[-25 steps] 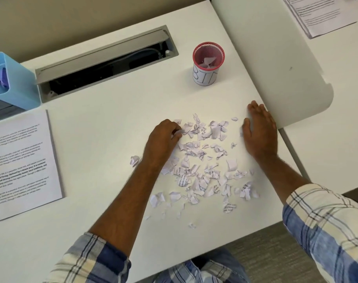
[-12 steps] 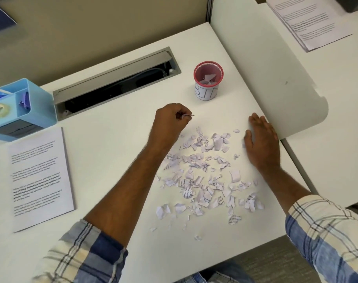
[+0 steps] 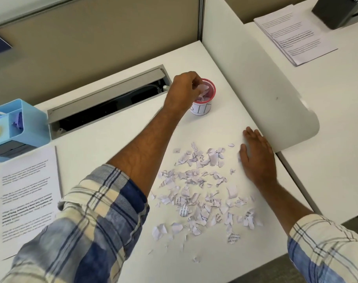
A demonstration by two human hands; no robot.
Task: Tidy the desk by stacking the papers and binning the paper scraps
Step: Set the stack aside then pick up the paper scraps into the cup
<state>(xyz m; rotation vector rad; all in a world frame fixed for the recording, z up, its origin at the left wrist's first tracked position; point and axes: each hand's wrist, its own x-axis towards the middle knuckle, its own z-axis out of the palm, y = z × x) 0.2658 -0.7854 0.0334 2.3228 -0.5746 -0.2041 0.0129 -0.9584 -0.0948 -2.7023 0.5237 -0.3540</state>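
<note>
A small red-rimmed mesh bin [image 3: 208, 103] with a white label stands on the white desk [image 3: 104, 144]. My left hand [image 3: 184, 90] hovers over its rim, fingers curled and pinching a paper scrap [image 3: 203, 87] above the opening; more scraps lie inside. Several torn paper scraps [image 3: 202, 193] are scattered on the desk in front of me. My right hand [image 3: 257, 158] lies flat on the desk at the right edge of the scrap pile. A printed sheet [image 3: 27, 193] lies at the left. A stack of printed papers [image 3: 294, 33] sits on the neighbouring desk, far right.
A blue desk organiser [image 3: 17, 127] stands at the far left. A grey cable tray [image 3: 108, 101] with its flap open runs along the back of the desk. A curved white divider panel [image 3: 266, 94] borders the desk on the right. A dark object [image 3: 337, 11] sits top right.
My left hand picked up a scrap from the pile and carried it away from me to the bin's opening. My right hand stayed flat on the desk. The camera tilted up.
</note>
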